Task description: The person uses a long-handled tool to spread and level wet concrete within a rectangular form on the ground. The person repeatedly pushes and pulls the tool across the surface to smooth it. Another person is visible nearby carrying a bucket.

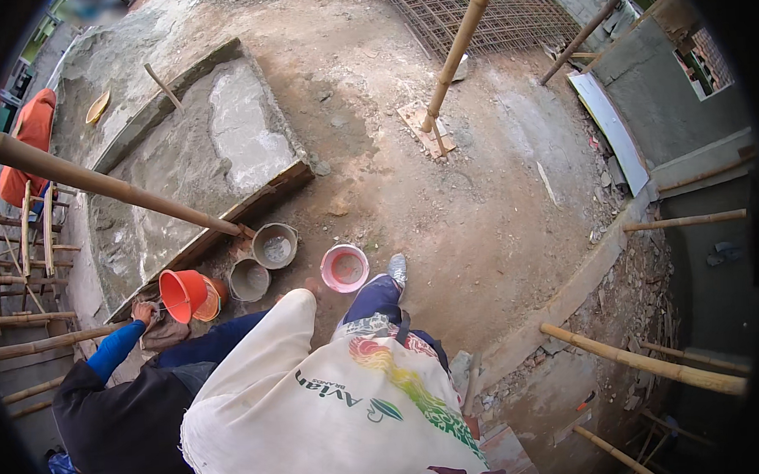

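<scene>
A red bucket (181,298) is sitting just right of the fingers (150,307) of a blue-sleeved co-worker, who appears to be gripping its thin handle, though the exact hold is too small to confirm. The camera wearer's hands are not showing, so whether those fingers are holding anything cannot be told. For good control, the co-worker would likely be serving the bucket best by centring the handle in the fingers and keeping the rim level. A brown cloth (165,334) is lying just below the fingers, a probable snag worth clearing. On the bucket's far side from the fingers, an orange bucket (213,300) is crowding close; a careless pull would probably be knocking it. Farther right of the fingers, two gray buckets (261,242) are standing together, and beyond them a pink bucket (329,269) is resting near the wearer's silver shoe (397,271). Ahead of the fingers, a board-edged trough (280,187) is holding gray mix (160,149), a bamboo pole (110,186) slanting across the view.
</scene>
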A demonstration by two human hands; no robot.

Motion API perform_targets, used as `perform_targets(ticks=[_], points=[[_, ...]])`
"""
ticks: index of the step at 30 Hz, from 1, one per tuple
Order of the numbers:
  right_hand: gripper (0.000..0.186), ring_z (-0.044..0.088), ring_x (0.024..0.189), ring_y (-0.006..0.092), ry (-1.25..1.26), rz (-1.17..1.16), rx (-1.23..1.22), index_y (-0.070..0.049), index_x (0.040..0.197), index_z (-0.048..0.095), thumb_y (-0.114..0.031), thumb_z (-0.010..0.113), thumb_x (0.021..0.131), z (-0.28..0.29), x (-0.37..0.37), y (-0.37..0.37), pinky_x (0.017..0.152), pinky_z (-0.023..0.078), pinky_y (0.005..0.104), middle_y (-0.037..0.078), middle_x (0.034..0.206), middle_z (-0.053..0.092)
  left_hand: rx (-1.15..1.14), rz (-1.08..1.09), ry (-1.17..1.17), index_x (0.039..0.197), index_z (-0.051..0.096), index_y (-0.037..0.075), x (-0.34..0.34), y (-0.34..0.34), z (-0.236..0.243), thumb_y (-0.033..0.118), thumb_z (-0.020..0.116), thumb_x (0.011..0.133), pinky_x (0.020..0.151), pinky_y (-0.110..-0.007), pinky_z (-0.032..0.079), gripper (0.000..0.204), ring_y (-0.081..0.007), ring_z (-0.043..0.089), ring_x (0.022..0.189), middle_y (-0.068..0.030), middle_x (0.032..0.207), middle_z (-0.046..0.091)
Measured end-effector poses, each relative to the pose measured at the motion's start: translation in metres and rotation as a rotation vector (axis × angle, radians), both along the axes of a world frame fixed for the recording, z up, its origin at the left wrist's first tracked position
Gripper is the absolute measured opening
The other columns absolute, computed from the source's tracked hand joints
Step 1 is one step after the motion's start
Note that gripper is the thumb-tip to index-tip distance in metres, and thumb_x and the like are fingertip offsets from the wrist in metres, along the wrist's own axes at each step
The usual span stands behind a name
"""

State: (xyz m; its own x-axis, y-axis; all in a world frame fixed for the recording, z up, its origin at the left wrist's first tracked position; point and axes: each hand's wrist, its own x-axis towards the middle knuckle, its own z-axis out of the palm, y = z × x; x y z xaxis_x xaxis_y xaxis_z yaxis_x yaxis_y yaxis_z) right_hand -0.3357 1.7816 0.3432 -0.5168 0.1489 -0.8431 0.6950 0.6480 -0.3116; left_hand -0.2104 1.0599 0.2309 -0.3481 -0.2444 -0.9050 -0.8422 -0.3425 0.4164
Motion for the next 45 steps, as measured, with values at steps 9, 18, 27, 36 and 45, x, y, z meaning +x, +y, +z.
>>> perform_targets(ticks=[9, 18, 27, 36, 45], points=[[0.061, 0.062, 0.062, 0.0172, -0.079, 0.432, -0.050, -0.005, 0.148, 0.058, -0.002, 0.068, 0.087, 0.101, -0.372, -0.194, 0.054, 0.051, 0.0350, 0.008, 0.075, 0.066, -0.133, 0.591, 0.232, 0.141, 0.054, -0.001, -0.149, -0.116, 0.100, 0.021, 0.059, 0.105, 0.071, -0.036, 0.061, 0.043, -0.0238, 0.073, 0.082, -0.0144, 0.107, 0.071], [0.070, 0.061, 0.065, 0.0146, -0.272, 0.963, -0.054, -0.014, 0.155, 0.053, -0.004, 0.069, 0.088, 0.082, -0.608, -0.483, 0.061, 0.052, 0.0318, 0.004, 0.080, 0.067, -0.025, 1.183, 0.105, 0.141, 0.051, 0.002, -0.109, -0.138, 0.060, 0.025, 0.056, 0.104, 0.080, -0.046, 0.063, 0.044, -0.0362, 0.074, 0.094, -0.0225, 0.117, 0.069], [0.075, 0.061, 0.061, 0.0169, -0.199, 1.236, -0.174, -0.012, 0.159, 0.046, 0.001, 0.063, 0.087, 0.095, -0.663, -0.806, 0.058, 0.053, 0.0350, 0.008, 0.081, 0.065, 0.100, 1.442, -0.239, 0.139, 0.055, -0.001, -0.131, -0.173, 0.080, 0.024, 0.052, 0.107, 0.080, -0.045, 0.064, 0.041, -0.0364, 0.074, 0.100, -0.0245, 0.122, 0.069], [0.078, 0.063, 0.067, 0.0180, -0.026, 1.205, -0.342, -0.004, 0.159, 0.035, -0.001, 0.064, 0.086, 0.105, -0.664, -1.120, 0.060, 0.053, 0.0354, 0.012, 0.095, 0.064, -0.224, 1.141, 0.247, 0.106, 0.074, 0.003, -0.373, -0.419, 0.179, 0.022, 0.059, 0.103, 0.048, -0.027, 0.040, 0.024, -0.0099, 0.056, 0.055, -0.0004, 0.073, 0.062], [0.079, 0.069, 0.098, 0.0324, 0.148, 1.176, -0.466, -0.003, 0.161, 0.028, -0.001, 0.064, 0.090, 0.077, -0.551, -1.323, 0.082, 0.058, 0.0416, 0.024, 0.124, 0.063, 0.365, 1.113, 0.584, 0.138, 0.056, -0.003, -0.569, -0.676, 0.078, 0.034, 0.068, 0.101, 0.085, -0.041, 0.056, 0.054, -0.0234, 0.069, 0.099, -0.0140, 0.112, 0.071]])
